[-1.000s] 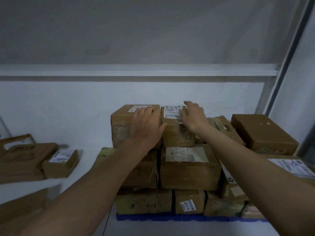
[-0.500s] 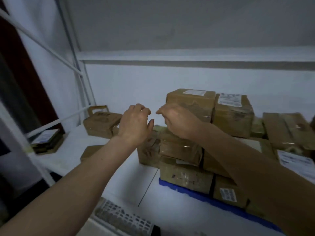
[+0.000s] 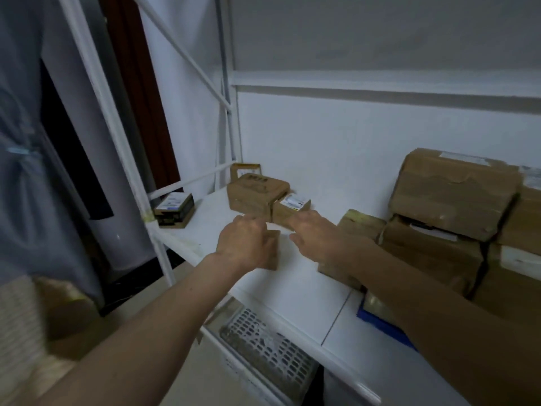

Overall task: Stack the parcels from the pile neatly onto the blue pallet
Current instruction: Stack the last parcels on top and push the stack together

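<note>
Parcels [image 3: 456,197] sit stacked on the blue pallet [image 3: 383,325] at my right; loose boxes [image 3: 257,194] wait near the shelf's back corner. My left hand [image 3: 244,244] hovers over a small box [image 3: 273,250], fingers loosely curled; I cannot tell if it grips. My right hand [image 3: 319,235] reaches forward, fingers straight, holding nothing.

Two hands reached over the white table [image 3: 292,291]. Left of the blue pallet [image 3: 380,322] lay four loose parcels [image 3: 257,194]; a fifth lay off the table's left edge. On the pallet at least six stacked boxes [image 3: 450,191] showed, the rest cut off. One perforated crate [image 3: 263,347] sat under the table.
</note>
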Tool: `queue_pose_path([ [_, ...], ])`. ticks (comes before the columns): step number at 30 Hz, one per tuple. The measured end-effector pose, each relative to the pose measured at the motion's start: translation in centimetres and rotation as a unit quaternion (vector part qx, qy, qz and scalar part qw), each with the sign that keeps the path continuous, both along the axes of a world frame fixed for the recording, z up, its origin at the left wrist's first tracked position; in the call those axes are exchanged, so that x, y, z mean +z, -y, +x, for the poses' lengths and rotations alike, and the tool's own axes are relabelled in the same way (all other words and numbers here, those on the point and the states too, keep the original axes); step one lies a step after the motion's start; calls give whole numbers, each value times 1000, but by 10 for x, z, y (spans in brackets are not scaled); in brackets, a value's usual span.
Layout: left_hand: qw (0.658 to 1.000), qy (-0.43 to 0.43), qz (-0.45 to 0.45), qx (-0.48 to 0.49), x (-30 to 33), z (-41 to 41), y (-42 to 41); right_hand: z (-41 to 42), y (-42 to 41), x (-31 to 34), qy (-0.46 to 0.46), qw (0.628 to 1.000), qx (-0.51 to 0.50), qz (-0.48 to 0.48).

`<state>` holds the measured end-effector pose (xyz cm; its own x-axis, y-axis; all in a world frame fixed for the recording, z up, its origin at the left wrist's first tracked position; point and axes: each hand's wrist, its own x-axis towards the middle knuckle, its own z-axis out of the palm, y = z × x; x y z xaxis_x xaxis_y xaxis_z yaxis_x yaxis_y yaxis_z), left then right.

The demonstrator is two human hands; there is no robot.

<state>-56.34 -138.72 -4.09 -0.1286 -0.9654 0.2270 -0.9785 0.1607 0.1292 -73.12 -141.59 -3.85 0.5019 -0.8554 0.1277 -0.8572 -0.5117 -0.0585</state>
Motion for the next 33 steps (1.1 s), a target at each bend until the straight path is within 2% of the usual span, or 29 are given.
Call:
queue_pose_path([
  [6, 1000, -13, -8, 7, -8, 85, 29, 83, 35, -11, -14, 1000, 15, 19],
  [16, 998, -39, 48, -17, -43, 198, 89, 183, 77, -43, -20, 993, -66, 96],
  [23, 992, -72, 97, -38, -63, 221, 143, 194, 114, -48, 19, 978, -171, 120],
  [33, 983, -83, 153, -54, -74, 214, 261, 169, 221, -68, 24, 949, -300, 100],
])
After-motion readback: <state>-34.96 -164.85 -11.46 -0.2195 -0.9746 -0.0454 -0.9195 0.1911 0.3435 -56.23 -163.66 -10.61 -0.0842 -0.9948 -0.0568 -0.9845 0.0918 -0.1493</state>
